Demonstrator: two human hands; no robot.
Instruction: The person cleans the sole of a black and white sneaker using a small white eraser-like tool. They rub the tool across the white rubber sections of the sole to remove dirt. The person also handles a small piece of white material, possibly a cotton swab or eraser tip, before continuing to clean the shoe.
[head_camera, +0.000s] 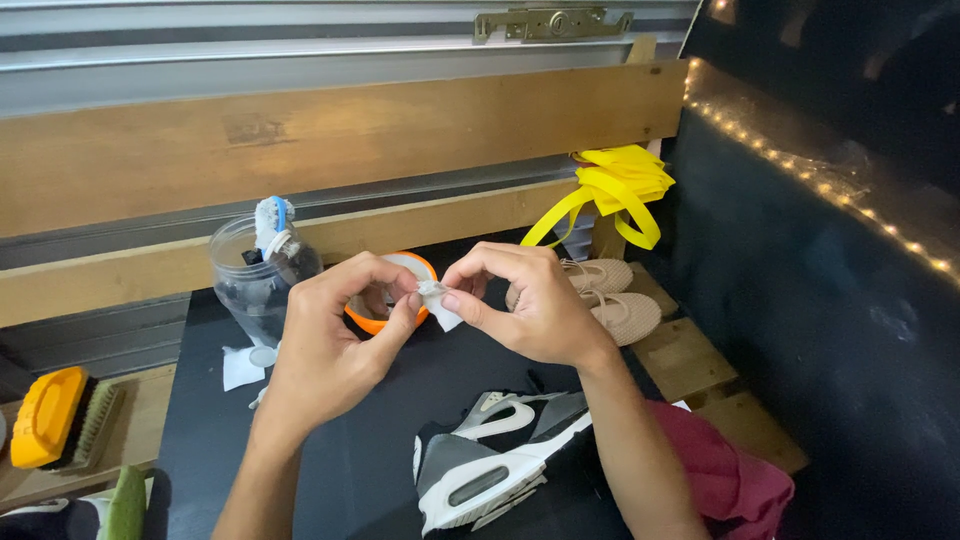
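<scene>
The head view looks down on a dark work mat (350, 470), and everything here is placed from it. Above the middle of the mat, both hands meet around a small white scrap (438, 304), perhaps a wipe or a bit of cloth; its exact kind cannot be told. The left hand (330, 345) has its thumb and forefinger pressed together on the left edge of the scrap, the other fingers curled loosely behind. The right hand (530, 305) pinches the scrap's right side between thumb and forefinger, its remaining fingers bent in over the palm. The scrap hangs in the air between the two pinches, clear of the mat.

Just behind the hands, on the far part of the mat, sits a round orange-rimmed tub (425, 268), mostly hidden by the fingers. To the left of it, at the mat's far left corner, stands a clear plastic jar (255, 280) with a toothbrush (272, 228) sticking out of it. At the near edge of the mat lies a grey, white and black sneaker (490, 465), with a dark red cloth (725, 475) just beside it on the right. Off the mat's far right corner rests a pair of beige slippers (615, 300), and yellow straps (615, 190) hang above them. Left of the mat, on a wooden shelf, lies a yellow scrubbing brush (55, 418).
</scene>
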